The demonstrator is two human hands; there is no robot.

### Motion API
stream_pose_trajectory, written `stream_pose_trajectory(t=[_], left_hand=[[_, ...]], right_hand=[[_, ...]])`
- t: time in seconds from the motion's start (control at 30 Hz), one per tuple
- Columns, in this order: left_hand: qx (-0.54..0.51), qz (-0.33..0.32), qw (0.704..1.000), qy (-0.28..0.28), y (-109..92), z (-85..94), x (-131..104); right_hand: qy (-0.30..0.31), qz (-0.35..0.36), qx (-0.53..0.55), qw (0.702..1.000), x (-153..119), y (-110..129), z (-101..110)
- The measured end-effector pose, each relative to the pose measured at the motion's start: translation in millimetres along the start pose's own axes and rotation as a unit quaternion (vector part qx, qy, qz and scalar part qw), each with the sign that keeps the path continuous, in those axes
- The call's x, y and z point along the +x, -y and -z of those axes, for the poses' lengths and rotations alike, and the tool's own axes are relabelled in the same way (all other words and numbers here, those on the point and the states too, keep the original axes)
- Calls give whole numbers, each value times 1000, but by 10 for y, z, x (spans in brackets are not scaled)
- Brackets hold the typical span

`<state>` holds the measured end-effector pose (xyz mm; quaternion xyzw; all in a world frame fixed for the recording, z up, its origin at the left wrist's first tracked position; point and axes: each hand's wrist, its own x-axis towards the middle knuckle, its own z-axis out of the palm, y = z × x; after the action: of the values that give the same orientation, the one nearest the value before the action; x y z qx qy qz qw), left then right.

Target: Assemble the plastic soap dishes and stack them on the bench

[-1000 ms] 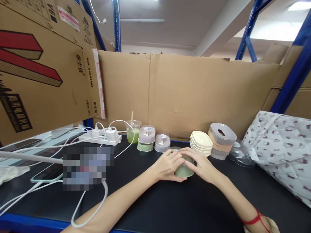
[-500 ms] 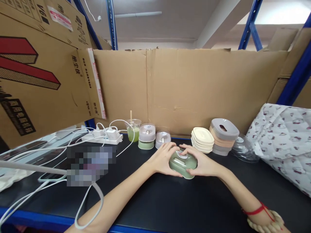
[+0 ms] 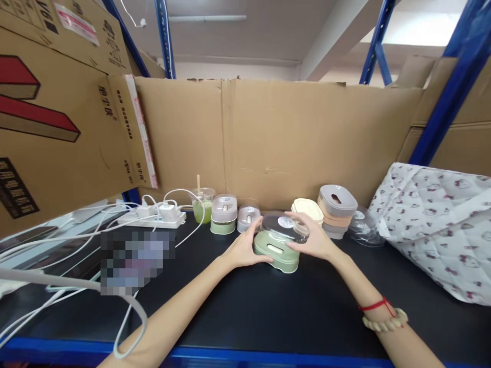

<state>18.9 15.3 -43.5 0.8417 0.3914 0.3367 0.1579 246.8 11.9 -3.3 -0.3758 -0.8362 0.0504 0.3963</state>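
Note:
A clear dome lid (image 3: 286,230) with a round white sticker is raised and tilted above a green oval box (image 3: 276,255), which has a slot in its top. My right hand (image 3: 316,239) is closed on the right end of the lid, thumb below and fingers behind. My left hand (image 3: 241,249) is curled round the left end of the green box, its thumb along the front side. Its forefinger reaches up beside the lid's left edge, and I cannot tell whether it touches the lid.
Behind stand a green drink cup (image 3: 202,207), stacked lidded boxes (image 3: 223,213) and a small lidded box (image 3: 247,218). To the right are cream lids (image 3: 307,208), stacked boxes (image 3: 337,207), clear lids (image 3: 362,227) and a quilted bag (image 3: 441,230). Cables and a power strip (image 3: 174,220) lie left.
The clear lid has come up off the green box, lifted by my right hand. My left hand stays at the box. The view has shifted slightly to the right.

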Motion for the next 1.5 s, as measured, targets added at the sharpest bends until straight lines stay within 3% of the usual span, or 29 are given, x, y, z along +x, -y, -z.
stream_pose_trajectory(t=[0.1,0.2,0.33,0.43,0.57,0.73,0.93,1.07,1.27,1.4,1.5], left_hand=[[29,6,999,16,-30,-4,-15],[69,-26,996,40,-102,-28,-27],[95,-85,989,70,-183,-90,-32],[106,-102,984,97,-215,-112,-29],[103,-108,984,97,-255,-101,-16],[96,-111,986,82,-286,-97,-11],[28,-36,989,143,-253,-121,-23],[-27,8,992,125,-239,-109,-16],[-149,22,988,-28,-205,-83,30],[-270,81,955,-95,-203,-71,59],[-348,122,922,-115,-221,-62,76]], right_hand=[[-195,40,-125,972,-3,-62,227],[-364,4,-220,905,-71,-235,481],[-462,-132,-268,835,-235,-626,721],[-448,-213,-265,827,-374,-950,792],[-374,-275,-237,853,-518,-1262,795],[-350,-286,-187,872,-590,-1431,759],[-302,-313,-200,878,-593,-1539,719],[-329,-326,-207,862,-522,-1472,724],[-380,-367,-187,828,-397,-1103,736],[-393,-317,-183,843,-310,-877,745],[-339,-322,-207,859,-298,-813,773]])
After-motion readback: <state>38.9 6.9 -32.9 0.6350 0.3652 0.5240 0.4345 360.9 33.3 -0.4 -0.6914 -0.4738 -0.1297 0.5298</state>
